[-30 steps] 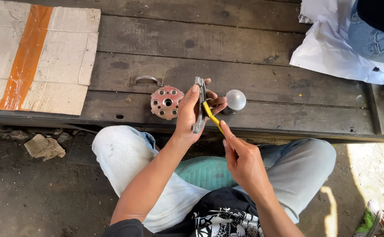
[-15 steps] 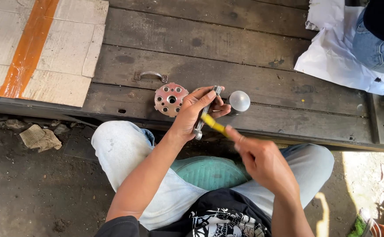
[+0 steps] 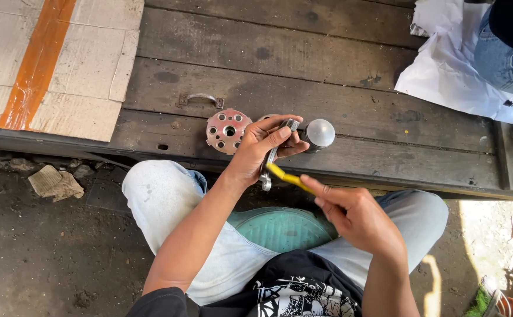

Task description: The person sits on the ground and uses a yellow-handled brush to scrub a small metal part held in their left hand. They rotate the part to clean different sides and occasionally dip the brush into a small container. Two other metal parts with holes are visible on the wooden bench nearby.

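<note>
1. While the person is sitting at the edge of a wooden platform (image 3: 327, 53), two hands are working just in front of the knees.
2. One left hand (image 3: 262, 147) is closing its fingers around one flat metal part (image 3: 271, 158), which is standing almost upright; its lower end is showing below the palm.
3. One right hand (image 3: 353, 214) is gripping one thin yellow tool (image 3: 286, 176) with fingers curled tight, and the tip of the tool is touching the metal part near its lower end.
4. One round reddish disc (image 3: 226, 130) with several holes is lying flat on the platform, just beside the left hand.
5. One grey cylinder (image 3: 317, 134) with a pale round top is standing on the platform, touching or almost touching the left fingertips; I cannot tell which.
6. One metal handle (image 3: 201, 98) is lying fixed on a plank behind the disc.
7. One cardboard sheet (image 3: 80, 70) with one orange stripe is covering the far left of the platform.
8. One white sheet (image 3: 450, 70) is lying at the far right, partly under the leg of another person in jeans (image 3: 503, 58).
9. One crumpled paper (image 3: 57, 182) is lying on the dirt ground, well apart from the hands.
10. One green round seat (image 3: 280, 226) is showing between the person's legs.
</note>
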